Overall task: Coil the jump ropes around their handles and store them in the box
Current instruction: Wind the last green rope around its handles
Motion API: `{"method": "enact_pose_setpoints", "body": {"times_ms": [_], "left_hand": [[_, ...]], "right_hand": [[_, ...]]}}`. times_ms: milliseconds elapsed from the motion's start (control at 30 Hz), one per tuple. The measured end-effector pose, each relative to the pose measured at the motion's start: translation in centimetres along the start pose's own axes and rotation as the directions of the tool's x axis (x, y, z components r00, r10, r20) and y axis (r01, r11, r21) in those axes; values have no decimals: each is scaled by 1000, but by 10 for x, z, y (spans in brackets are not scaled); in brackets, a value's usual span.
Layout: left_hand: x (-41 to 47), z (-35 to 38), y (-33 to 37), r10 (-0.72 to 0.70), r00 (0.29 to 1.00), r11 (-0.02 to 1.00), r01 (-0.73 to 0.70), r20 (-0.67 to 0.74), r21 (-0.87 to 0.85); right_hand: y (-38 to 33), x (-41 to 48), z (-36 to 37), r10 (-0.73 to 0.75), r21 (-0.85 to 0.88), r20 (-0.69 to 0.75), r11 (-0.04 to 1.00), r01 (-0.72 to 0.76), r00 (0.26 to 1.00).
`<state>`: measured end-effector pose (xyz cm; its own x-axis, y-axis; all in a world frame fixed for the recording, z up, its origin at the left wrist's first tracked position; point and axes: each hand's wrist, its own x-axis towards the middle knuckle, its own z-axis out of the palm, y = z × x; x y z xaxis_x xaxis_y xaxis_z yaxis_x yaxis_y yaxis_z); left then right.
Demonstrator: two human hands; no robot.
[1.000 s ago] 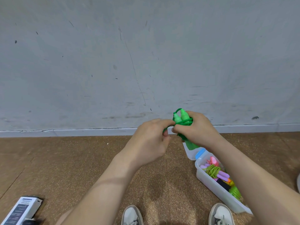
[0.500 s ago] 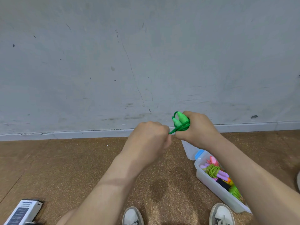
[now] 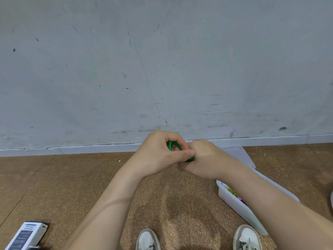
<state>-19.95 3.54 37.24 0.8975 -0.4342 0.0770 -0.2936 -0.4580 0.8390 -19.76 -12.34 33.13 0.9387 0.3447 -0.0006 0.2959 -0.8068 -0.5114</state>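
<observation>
Left hand (image 3: 158, 156) and right hand (image 3: 207, 160), fingers curled, both clamped one green jump rope (image 3: 175, 144) above floor (image 3: 72, 186). One translucent box (image 3: 233, 202), ropes inside, lay under right forearm. Two shoes (image 3: 147, 239), one carton (image 3: 27, 235) nearby.

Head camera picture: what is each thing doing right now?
green jump rope: held between both hands, mostly hidden.
left hand: fingers curled round a rope loop.
right hand: grips the rope.
box: open, coloured ropes inside.
carton: lying on the floor.

box (image 3: 234, 204) beside right shoe (image 3: 247, 239), carton (image 3: 27, 235) lower left
</observation>
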Motion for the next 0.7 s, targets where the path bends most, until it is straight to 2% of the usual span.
{"method": "enact_pose_setpoints", "body": {"times_ms": [33, 133, 233, 300, 367, 433, 500, 533, 600, 667, 700], "left_hand": [[0, -4, -1, 13, 1000, 1000, -13, 2, 4], [0, -13, -7, 40, 989, 998, -31, -141, 60], [2, -13, -9, -37, 980, 994, 17, -197, -104], [5, -10, -7, -137, 968, 957, 75, -211, -281], [7, -8, -6, -233, 951, 874, 113, -202, -473], [7, -8, -7, -273, 953, 766, 135, -128, -628], [5, -7, -9, -279, 960, 670, 176, -25, -721], [5, -6, -11, -275, 961, 627, 191, 15, -755], [5, -5, -14, -263, 964, 580, 195, 45, -791], [6, -6, -15, -272, 962, 603, 190, 25, -775], [7, -8, -16, -266, 964, 624, 176, 5, -761]], "right_hand": [[-1, -1, 1, -5, 12, 26, 1000, 4, 1000], [-13, -6, -3, -34, 106, 114, 994, 22, 993], [-25, -12, -13, -55, 232, 181, 973, 12, 982], [-32, -15, -16, -84, 218, 109, 974, 59, 990], [-36, -18, -17, -112, 116, -17, 987, 113, 994], [-39, -22, -16, -140, 57, -119, 987, 147, 983], [-41, -25, -17, -173, 81, -161, 979, 188, 972], [-42, -25, -19, -170, 159, -156, 968, 195, 973], [-44, -25, -25, -111, 426, -89, 894, 138, 990], [-41, -25, -30, -43, 675, 15, 737, 22, 999], [-38, -25, -31, -27, 737, 56, 676, -23, 998]]}}
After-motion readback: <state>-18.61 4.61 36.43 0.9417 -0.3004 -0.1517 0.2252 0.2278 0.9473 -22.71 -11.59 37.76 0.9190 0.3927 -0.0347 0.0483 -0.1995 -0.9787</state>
